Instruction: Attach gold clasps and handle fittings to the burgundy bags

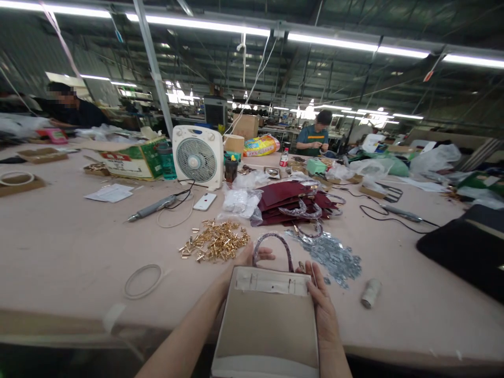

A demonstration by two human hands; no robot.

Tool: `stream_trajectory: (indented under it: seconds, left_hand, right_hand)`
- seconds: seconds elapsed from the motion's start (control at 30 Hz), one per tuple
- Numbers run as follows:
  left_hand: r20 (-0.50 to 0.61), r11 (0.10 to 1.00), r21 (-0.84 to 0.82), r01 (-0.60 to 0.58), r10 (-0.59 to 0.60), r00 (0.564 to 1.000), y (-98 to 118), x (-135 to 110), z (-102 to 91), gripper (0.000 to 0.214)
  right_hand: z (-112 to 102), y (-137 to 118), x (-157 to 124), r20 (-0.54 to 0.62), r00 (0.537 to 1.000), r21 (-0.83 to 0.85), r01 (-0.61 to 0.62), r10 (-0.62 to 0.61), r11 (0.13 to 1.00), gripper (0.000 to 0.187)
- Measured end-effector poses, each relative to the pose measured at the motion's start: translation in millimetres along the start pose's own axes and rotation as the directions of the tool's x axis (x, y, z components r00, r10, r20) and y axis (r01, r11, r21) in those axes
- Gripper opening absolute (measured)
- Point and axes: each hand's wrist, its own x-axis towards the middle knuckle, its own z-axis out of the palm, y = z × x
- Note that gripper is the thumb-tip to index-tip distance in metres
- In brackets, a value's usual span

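I hold a beige handbag (pixel 268 320) over the near table edge, its wrapped dark red handle (pixel 272 242) arching up at the far end. My left hand (pixel 252 256) grips the bag's far left corner by the handle. My right hand (pixel 321 299) lies along the bag's right edge, fingers closed on it. Just beyond the bag lie a heap of small gold metal fittings (pixel 214 245) on the left and a pile of silver metal pieces (pixel 334 254) on the right.
On the long table (pixel 79 252) are dark red bag panels (pixel 295 202), a white fan (pixel 198 156), an electric screwdriver (pixel 151 209), a phone (pixel 205 201), a tape ring (pixel 143 281), a small roll (pixel 370 293) and a black bag (pixel 464 247). Two people work at the far side.
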Motion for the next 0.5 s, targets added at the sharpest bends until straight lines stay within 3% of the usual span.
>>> stream_trajectory:
  seconds: [0.13, 0.23, 0.3, 0.37, 0.43, 0.5]
  left_hand:
    - [-0.004, 0.999, -0.023, -0.034, 0.034, 0.999, 1, -28, -6.2, 0.091]
    - [-0.063, 0.961, 0.261, -0.089, 0.109, 0.992, 16, -44, -8.9, 0.086]
    - [-0.113, 0.799, 0.593, -0.096, 0.202, 0.973, 28, -50, -10.3, 0.073]
    - [-0.157, 0.552, 0.834, -0.016, 0.265, 0.951, 35, -53, -11.3, 0.058]
    - [-0.206, 0.366, 0.926, 0.09, 0.292, 0.934, 35, -54, -12.2, 0.047]
    - [-0.253, 0.282, 0.946, 0.161, 0.328, 0.91, 27, -53, -12.7, 0.04]
  right_hand:
    - [-3, 3, 11, -0.046, 0.997, -0.127, 0.059, -0.065, 0.99, 0.064]
    - [0, -1, 16, -0.055, 0.993, -0.213, 0.087, -0.101, 0.973, 0.062]
    - [0, -3, 19, -0.083, 0.986, -0.265, 0.121, -0.148, 0.957, 0.062]
    - [-1, -3, 24, -0.086, 0.978, -0.326, 0.151, -0.188, 0.933, 0.061]
    - [-2, -1, 28, -0.054, 0.978, -0.4, 0.164, -0.201, 0.902, 0.06]
    - [-3, 2, 31, -0.009, 0.978, -0.487, 0.179, -0.21, 0.855, 0.057]
